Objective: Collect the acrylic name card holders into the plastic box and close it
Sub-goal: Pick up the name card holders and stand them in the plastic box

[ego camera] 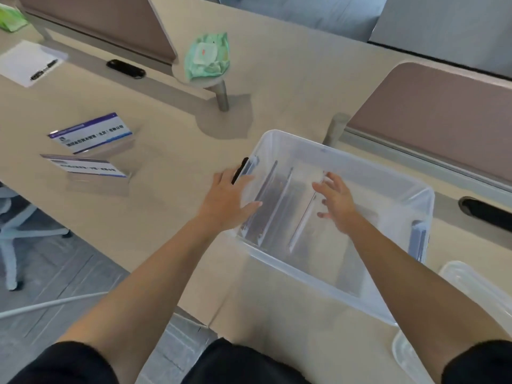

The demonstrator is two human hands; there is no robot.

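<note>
The left hand [227,200] lies spread over the plastic box's [318,281] left rim. The right hand [336,202] hovers spread above clear holders [277,200] inside. Two more name card holders [91,134] stand on the surface [171,145], well left of it.

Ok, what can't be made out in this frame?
Head view:
Count of acrylic holders inside the plastic box: clear acrylic against clear walls, blurred.
Print on the two name card holders on the table: blurred.
The lid: cut off by the right and bottom edges.
Whether the right hand touches a holder: blurred.
</note>
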